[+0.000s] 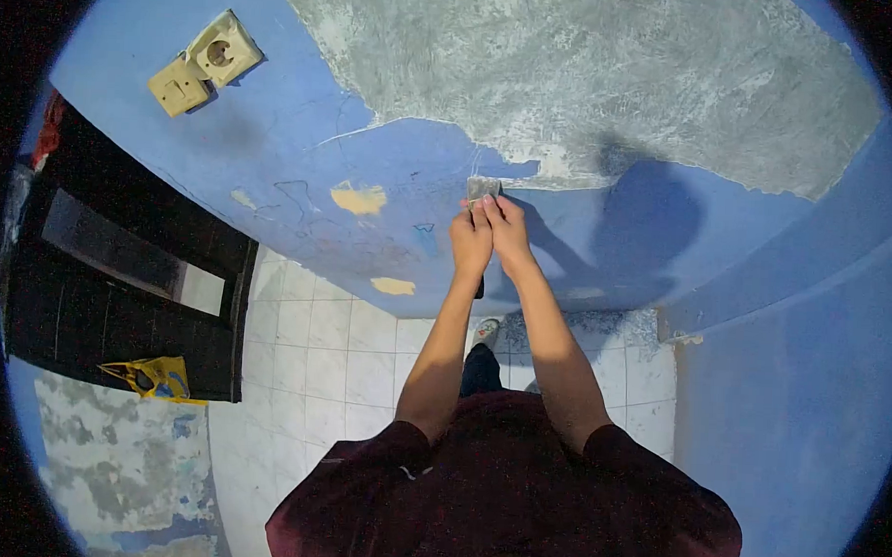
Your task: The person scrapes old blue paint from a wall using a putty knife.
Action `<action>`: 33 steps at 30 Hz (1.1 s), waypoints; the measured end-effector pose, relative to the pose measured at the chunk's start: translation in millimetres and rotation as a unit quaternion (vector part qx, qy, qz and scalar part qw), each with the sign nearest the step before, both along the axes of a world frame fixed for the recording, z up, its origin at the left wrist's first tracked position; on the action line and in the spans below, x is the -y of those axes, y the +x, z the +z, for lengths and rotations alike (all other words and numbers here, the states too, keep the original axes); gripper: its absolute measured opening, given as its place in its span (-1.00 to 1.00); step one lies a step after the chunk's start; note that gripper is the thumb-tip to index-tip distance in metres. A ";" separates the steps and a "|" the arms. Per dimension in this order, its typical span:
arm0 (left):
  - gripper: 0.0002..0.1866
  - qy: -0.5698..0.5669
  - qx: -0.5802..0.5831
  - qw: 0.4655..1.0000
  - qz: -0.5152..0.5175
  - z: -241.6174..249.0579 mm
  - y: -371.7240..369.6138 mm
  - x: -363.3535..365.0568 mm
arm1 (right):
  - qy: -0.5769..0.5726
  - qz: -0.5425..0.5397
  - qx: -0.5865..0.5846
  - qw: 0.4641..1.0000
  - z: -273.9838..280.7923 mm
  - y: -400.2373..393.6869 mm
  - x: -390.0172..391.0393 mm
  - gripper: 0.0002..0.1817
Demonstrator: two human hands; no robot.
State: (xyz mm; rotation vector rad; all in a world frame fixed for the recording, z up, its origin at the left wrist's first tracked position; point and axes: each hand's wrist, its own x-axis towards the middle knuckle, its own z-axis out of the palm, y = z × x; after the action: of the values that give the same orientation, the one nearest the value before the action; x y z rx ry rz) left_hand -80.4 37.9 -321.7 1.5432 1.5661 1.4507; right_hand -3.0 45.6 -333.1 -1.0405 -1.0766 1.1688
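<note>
Scraper (484, 188) gripped double at the edge of the paint (425, 165)!

Fingers are closed all round: the tool is held by the left hand (471, 242) and the right hand (508, 227) side by side, thumbs and fingertips gathered near the blade. A dark handle end is shown between the wrists. The blade is set right at the border, where blue gives way to the grey bare patch (591, 77); whether the wall is being touched cannot be told from here.

And this is where angle counts! The blade is best kept low, it would seem, so that the lip of paint is slipped under and the surface beneath is not gouged. Pressure should be shared evenly by both hands, and short strokes are probably better than one long shove, for a corner could be dug in. Light, too, must be reckoned with: a shadow (655, 212) is thrown just right of the blade, and the edge there may be misread. Below, flecks (641, 329) are scattered over the tiles (306, 352), so footing should be minded.
</note>
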 end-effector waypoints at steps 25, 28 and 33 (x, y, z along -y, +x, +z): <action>-0.55 -0.023 -0.051 0.998 0.013 9.3 -9.0 -5.4 | -0.049 -0.042 -0.261 0.963 16.0 -29.2 -9.2 -0.72; -0.55 -0.050 0.006 0.998 -0.042 22.0 -13.9 -4.0 | -0.042 -0.049 -0.297 0.953 22.2 -28.9 -6.5 -0.71; -0.59 -0.078 -0.054 0.995 -0.024 32.7 -19.2 -2.3 | -0.062 -0.043 -0.280 0.957 23.2 -33.4 -7.2 -0.69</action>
State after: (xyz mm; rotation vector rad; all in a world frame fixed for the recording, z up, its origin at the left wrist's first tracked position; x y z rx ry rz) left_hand -99.5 40.2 -289.0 1.5782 1.6513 1.2076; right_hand -36.4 52.8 -309.9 -0.7684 -0.5119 1.3645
